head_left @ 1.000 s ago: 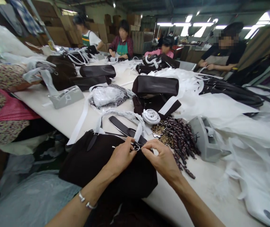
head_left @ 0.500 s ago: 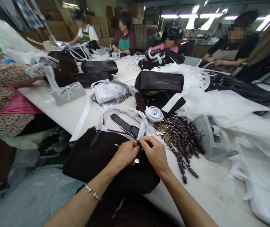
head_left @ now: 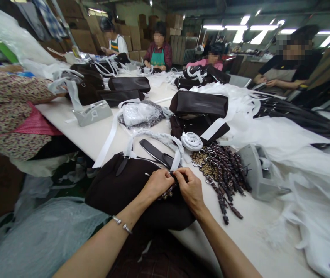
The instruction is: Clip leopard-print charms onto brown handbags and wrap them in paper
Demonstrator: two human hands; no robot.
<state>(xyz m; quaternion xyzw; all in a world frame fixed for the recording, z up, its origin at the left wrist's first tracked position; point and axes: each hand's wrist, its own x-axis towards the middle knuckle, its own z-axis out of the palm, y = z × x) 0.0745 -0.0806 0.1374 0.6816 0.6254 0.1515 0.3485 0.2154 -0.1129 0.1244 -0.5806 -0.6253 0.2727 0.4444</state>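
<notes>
A dark brown handbag (head_left: 115, 189) lies at the table's front edge, its wrapped handle (head_left: 156, 135) standing up behind. Over the bag's top, close to the foot of the handle, my left hand (head_left: 159, 183) and my right hand (head_left: 190, 188) meet with fingertips pinched. Between them is a bag charm (head_left: 168, 192), partly covered by my fingers; its patterned part hangs below my left hand against the bag. The ring end is hidden in the fingertips. A dark leather strap (head_left: 156, 153) lies just behind the hands.
A pile of beaded charms (head_left: 225, 170) lies right of the bag, beside a grey tape dispenser (head_left: 256, 173). Behind are a white roll (head_left: 192, 141), more dark bags (head_left: 199, 103) and a second dispenser (head_left: 93, 113). White wrapping covers the right side. Several people work around the table.
The view has shifted slightly, so the scene sits a little lower and to the right. The charm's hanging part has turned, showing its patterned side; both hands stay pinched together at the handle's foot.
</notes>
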